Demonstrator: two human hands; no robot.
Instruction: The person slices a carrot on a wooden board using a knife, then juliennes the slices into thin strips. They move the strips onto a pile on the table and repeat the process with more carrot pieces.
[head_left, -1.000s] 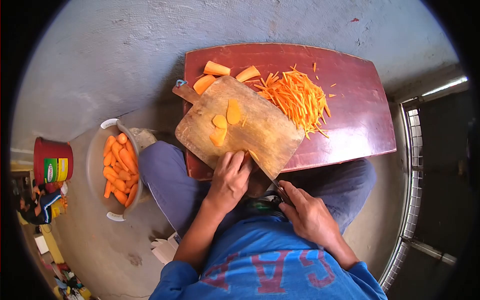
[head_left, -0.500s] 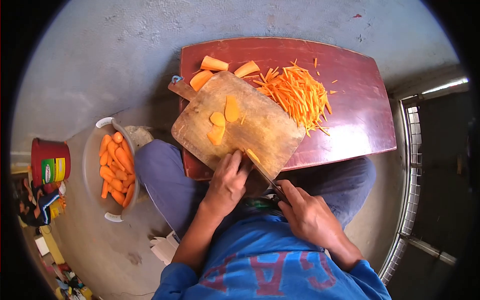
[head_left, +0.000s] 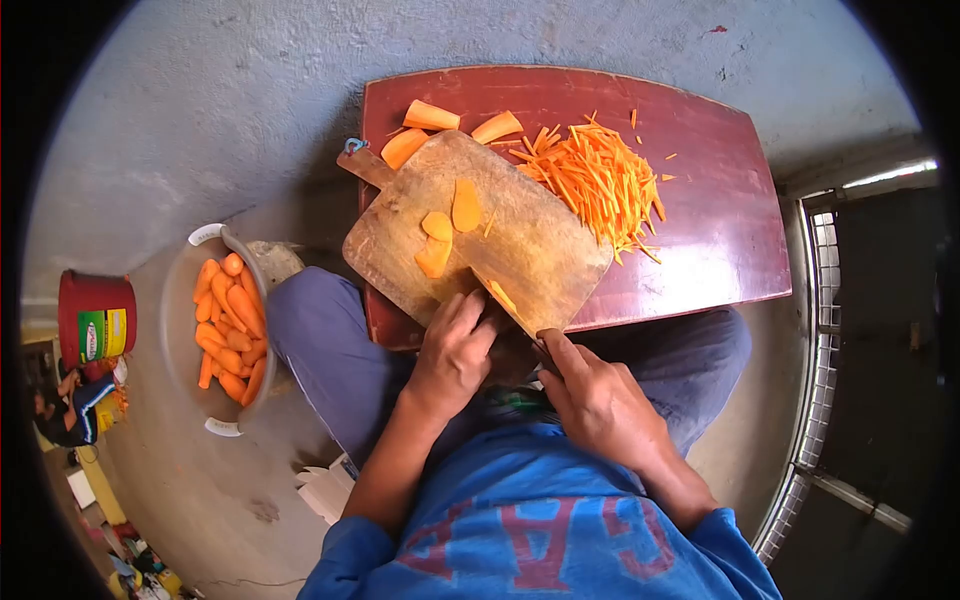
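Right hand is gripping the knife by its handle; blade is angling just right of the left hand, which is sitting half-curled, can't tell if gripping anything; carrot slices are lying beyond it on the cutting board.

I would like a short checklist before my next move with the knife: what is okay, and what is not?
1. Knife gripped in right hand: ok.
2. Left hand well away from knife: not ok, its fingers are close beside it.
3. Board steady on table: cannot tell.
4. Three loose carrot slices clear of knife: ok.
5. Pile of carrot strips out of the way: ok, beside board.
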